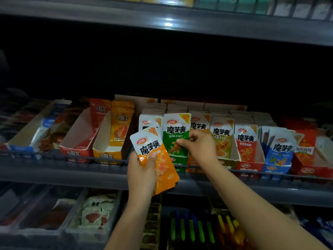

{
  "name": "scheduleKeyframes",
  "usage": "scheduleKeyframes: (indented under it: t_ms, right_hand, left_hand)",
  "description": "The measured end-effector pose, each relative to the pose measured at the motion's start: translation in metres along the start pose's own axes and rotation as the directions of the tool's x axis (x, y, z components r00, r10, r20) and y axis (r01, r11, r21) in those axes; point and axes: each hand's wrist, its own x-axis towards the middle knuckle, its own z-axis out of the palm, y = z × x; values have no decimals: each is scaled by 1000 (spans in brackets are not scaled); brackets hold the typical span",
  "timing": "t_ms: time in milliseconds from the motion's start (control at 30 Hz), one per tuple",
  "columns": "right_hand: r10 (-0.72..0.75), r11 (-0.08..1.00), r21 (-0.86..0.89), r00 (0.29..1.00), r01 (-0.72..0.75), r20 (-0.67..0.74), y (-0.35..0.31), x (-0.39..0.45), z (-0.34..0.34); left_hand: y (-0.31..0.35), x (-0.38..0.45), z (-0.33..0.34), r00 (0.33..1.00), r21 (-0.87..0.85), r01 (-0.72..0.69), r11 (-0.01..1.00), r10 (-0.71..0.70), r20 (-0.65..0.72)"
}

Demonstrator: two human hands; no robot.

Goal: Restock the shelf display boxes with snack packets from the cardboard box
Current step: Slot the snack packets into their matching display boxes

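Observation:
My left hand (pixel 142 170) grips a small stack of orange-and-white snack packets (pixel 158 159) in front of the shelf rail. My right hand (pixel 196 147) reaches into the row of display boxes, its fingers curled at the lower right corner of a green-and-white packet (pixel 175 134) that stands in the green display box (pixel 177 159). Whether the fingers pinch that packet or an orange one behind it is unclear. An orange display box (pixel 193 164) sits just right of the green one, partly hidden by my right wrist. The cardboard supply box is out of view.
Further display boxes line the shelf: olive (pixel 223 141), red (pixel 248 156) and blue (pixel 277 157) to the right, half-empty red (pixel 77 150) and yellow (pixel 108 152) boxes to the left. A dark rail (pixel 72 156) fronts the shelf. Trays of goods sit on the shelf below.

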Motion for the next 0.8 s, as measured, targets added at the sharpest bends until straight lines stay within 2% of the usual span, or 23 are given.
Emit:
scheduleKeyframes:
  t_ms: [100,200,333,400,500,567,800]
  right_hand:
    - [-7,993,-114,1000,10,28,-3,2,-7]
    - [88,973,-226,986,-55,141,-9,11,-12]
    - [173,923,-378,960,-79,221,-11,17,-10]
    - [174,928,-365,952,-74,250,-8,15,-13]
    - [116,990,-98,975,-99,188,-9,14,-18]
    - [78,997,-9,990,-77,119,-12,16,-18]
    - [117,984,-144,987,-100,114,-5,17,-14]
  left_hand:
    - [0,-1,-1,1000,1,15,1000,-15,0]
    - [1,-3,0,999,-11,47,999,-47,15]
    - [1,-5,1,998,-12,55,998,-55,30]
    - [0,-5,2,998,-7,58,998,-58,31]
    - [0,-4,3,997,-4,67,998,-67,37]
    - [-1,-3,4,997,1,65,998,-65,41]
    - [-4,-3,6,996,28,64,998,-66,55]
